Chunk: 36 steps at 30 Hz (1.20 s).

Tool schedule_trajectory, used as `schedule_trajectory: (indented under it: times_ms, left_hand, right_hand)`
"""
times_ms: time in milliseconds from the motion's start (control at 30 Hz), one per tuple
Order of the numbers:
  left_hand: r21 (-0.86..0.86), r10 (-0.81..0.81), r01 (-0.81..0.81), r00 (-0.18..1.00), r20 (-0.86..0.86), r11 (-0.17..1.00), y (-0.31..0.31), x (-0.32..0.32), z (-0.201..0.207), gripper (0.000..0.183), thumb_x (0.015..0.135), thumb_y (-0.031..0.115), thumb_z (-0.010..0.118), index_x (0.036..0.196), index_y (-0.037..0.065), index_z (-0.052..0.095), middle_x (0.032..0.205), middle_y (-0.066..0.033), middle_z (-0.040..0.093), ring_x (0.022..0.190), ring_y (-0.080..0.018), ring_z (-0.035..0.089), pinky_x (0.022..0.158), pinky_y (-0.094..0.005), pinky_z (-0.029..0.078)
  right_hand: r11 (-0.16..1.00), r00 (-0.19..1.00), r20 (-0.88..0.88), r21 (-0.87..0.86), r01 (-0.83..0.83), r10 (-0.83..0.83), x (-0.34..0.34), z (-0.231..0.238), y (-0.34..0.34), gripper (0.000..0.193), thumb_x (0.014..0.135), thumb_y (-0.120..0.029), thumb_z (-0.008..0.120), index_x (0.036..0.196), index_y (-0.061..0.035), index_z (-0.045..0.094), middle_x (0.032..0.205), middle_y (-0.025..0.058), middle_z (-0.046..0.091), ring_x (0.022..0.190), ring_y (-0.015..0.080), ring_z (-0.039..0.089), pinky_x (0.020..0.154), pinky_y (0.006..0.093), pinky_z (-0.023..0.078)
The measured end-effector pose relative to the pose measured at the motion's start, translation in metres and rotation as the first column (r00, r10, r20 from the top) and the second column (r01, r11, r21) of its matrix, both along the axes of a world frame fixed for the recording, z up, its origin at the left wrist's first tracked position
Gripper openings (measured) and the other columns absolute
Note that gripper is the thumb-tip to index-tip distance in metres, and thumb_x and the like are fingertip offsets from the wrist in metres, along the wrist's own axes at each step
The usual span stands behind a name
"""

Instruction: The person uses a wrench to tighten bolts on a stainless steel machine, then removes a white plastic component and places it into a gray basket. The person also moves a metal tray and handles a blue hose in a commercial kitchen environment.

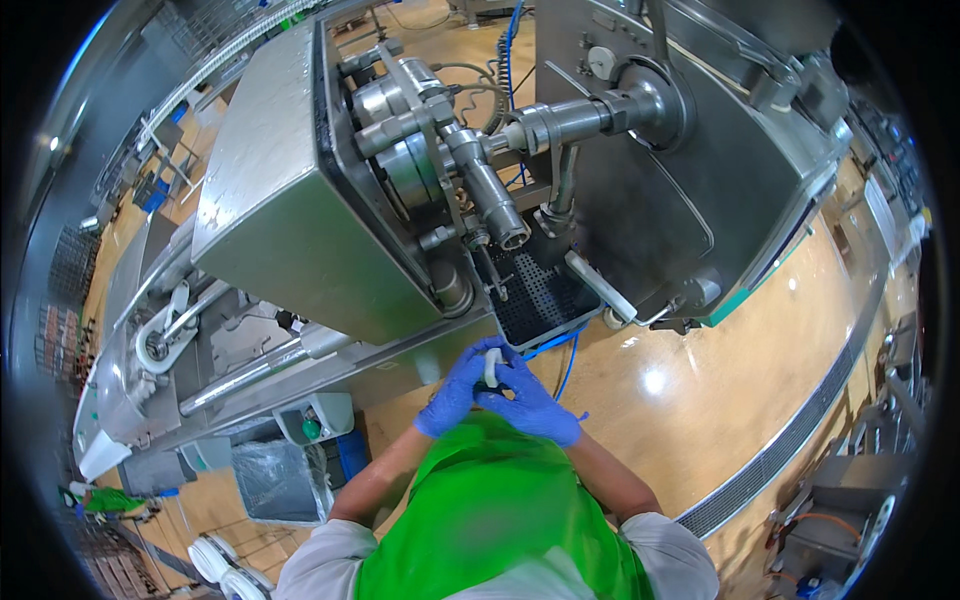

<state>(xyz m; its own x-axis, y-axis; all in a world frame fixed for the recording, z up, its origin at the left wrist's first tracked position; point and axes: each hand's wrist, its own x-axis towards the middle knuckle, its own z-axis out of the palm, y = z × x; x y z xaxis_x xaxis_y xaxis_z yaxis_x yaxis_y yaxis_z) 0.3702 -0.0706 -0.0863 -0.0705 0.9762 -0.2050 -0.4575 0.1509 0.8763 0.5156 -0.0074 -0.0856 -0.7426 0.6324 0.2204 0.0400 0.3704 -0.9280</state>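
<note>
In front of my green apron (480, 480), both hands in blue gloves come together around a small white curved piece (492, 368). My left hand (455, 393) grips it from the left with bent fingers. From the other side, my right hand (535, 400) closes on it too; the fingers hide much of its shape, so its exact kind does not show. Just beyond my fingertips is a black perforated crate (540, 295). Above that crate hangs the steel pipe outlet (497, 210) of a machine, apart from my hands.
A big steel machine housing (290, 190) fills the left, joined by pipes to another steel machine (690, 190) with a white-gripped lever (600, 288). A blue hose (570, 370) trails on the wet floor. Lined grey bin (275, 480) at lower left; a drain grate (780, 450) runs right.
</note>
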Motion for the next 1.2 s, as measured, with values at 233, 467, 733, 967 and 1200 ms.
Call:
schedule_trajectory:
  times_ms: [233,467,733,967,1200]
  left_hand:
    - [-0.078,0.074,-0.058,0.974,0.213,0.995,-0.036,-0.026,-0.034,0.055,0.093,0.048,0.053,0.132,0.009,0.045,0.105,-0.0075,0.06,0.088,-0.019,0.061,0.072,-0.0323,0.051]
    - [-0.294,0.338,-0.212,0.804,0.489,0.932,-0.064,-0.033,-0.024,0.044,0.089,0.037,0.062,0.123,0.01,0.052,0.091,-0.0056,0.058,0.073,-0.019,0.056,0.066,-0.0328,0.049]
    - [-0.054,0.287,-0.283,0.92,0.268,0.958,-0.048,-0.03,-0.008,0.048,0.087,0.025,0.062,0.128,0.004,0.048,0.09,-0.0104,0.057,0.073,-0.0217,0.059,0.065,-0.0371,0.051]
    - [-0.211,0.22,-0.18,0.958,0.186,0.961,-0.054,-0.023,-0.033,0.046,0.087,0.021,0.06,0.128,0.004,0.049,0.089,-0.0096,0.057,0.072,-0.0213,0.061,0.064,-0.0349,0.052]
    - [-0.263,0.059,-0.024,0.991,0.123,0.965,-0.019,-0.012,-0.035,0.048,0.086,0.017,0.055,0.132,0.006,0.046,0.095,-0.0088,0.056,0.078,-0.0228,0.063,0.07,-0.0342,0.054]
  right_hand:
    - [0.832,0.981,-0.082,-0.521,-0.191,0.175,-0.023,-0.003,0.012,0.037,0.085,-0.014,0.068,0.119,-0.0026,0.058,0.122,0.0084,0.055,0.109,0.0165,0.052,0.093,0.0312,0.044]
    - [0.779,0.857,-0.174,-0.532,0.332,-0.485,-0.07,-0.024,0.128,0.027,0.091,-0.023,0.064,0.106,-0.002,0.057,0.087,0.0017,0.059,0.073,0.0096,0.051,0.067,0.0255,0.044]
    - [0.494,0.992,-0.003,-0.867,0.061,-0.128,-0.132,-0.057,0.199,0.048,0.093,-0.048,0.049,0.111,-0.004,0.058,0.099,0.0162,0.067,0.084,0.0285,0.069,0.076,0.0395,0.056]
    - [0.372,0.986,0.093,-0.928,0.036,0.136,-0.079,-0.045,0.179,0.038,0.092,-0.045,0.055,0.117,-0.016,0.057,0.084,0.0122,0.068,0.067,0.0233,0.067,0.06,0.0347,0.055]
    - [0.397,0.989,0.147,-0.908,0.136,-0.002,-0.069,-0.029,0.151,0.036,0.092,-0.042,0.054,0.123,-0.0237,0.055,0.087,0.01,0.068,0.061,0.0188,0.062,0.055,0.0287,0.048]
